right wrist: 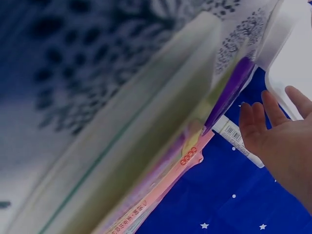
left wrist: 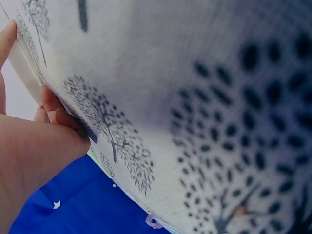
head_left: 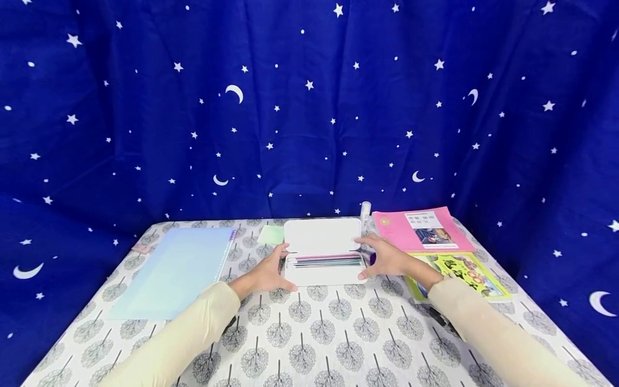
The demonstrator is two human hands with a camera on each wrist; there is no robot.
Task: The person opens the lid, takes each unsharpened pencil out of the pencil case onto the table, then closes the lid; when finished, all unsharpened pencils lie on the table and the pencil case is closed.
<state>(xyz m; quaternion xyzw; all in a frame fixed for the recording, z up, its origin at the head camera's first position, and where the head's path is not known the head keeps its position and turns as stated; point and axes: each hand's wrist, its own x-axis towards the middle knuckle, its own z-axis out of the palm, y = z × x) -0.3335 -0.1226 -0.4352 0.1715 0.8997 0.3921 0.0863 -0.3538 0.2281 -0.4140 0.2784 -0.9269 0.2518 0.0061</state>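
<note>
An open white pencil case (head_left: 324, 277) lies mid-table in the head view, its lid (head_left: 321, 235) laid back behind it. Several pencils (head_left: 329, 262), one pink and others dark or greyish, line up inside. My left hand (head_left: 267, 270) holds the left end, thumb by the front corner and fingers bent at the hinge side. The left wrist view shows the thumb (left wrist: 7, 41) along the case's side. At the right end is my right hand (head_left: 385, 257), thumb near the front corner and a finger at the lid's edge. Its fingers (right wrist: 273, 107) are spread and loosely extended in the right wrist view.
A light blue spiral notebook (head_left: 179, 269) lies left, a pale green note pad (head_left: 271, 235) behind the left hand. Right are a pink book (head_left: 394, 226) and a yellow-green book (head_left: 476, 274). A white tube (head_left: 365, 210) stands behind the case; a purple item (right wrist: 234, 90) lies beside the right hand.
</note>
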